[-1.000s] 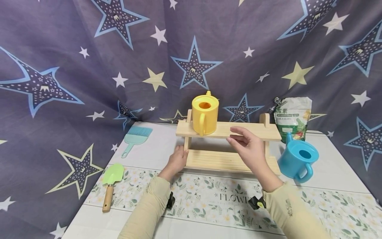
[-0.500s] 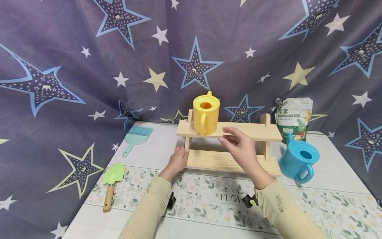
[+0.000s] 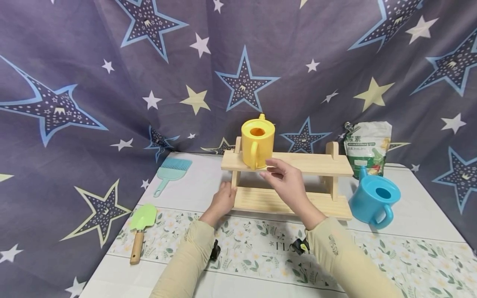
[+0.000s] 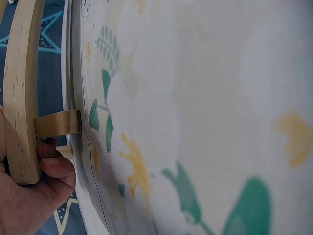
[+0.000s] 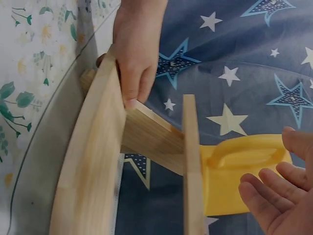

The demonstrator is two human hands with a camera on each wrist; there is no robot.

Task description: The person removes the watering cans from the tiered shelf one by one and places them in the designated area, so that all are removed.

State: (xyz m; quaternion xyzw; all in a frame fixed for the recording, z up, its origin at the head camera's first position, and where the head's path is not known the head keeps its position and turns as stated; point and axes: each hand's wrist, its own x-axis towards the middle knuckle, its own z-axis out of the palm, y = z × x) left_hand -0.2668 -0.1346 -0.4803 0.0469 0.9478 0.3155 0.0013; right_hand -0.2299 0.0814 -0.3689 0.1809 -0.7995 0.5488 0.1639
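A two-tier wooden rack stands on the table, and a yellow watering can sits upright at the left of its upper shelf. My left hand grips the left end of the lower board; in the left wrist view the fingers of that hand curl round the board's end. My right hand is in front of the upper shelf, just right of the can's handle, fingers loosely bent and holding nothing. The right wrist view has this hand near the yellow can, with a gap between thumb and fingers.
A blue watering can stands right of the rack, before a white and green bag with a clip. At the left lie a teal brush and a green trowel with a wooden handle. A starry curtain hangs behind.
My right hand has moved left along the upper shelf, closer to the yellow can's handle. The left hand keeps its hold on the lower board, and the can has stayed in place.
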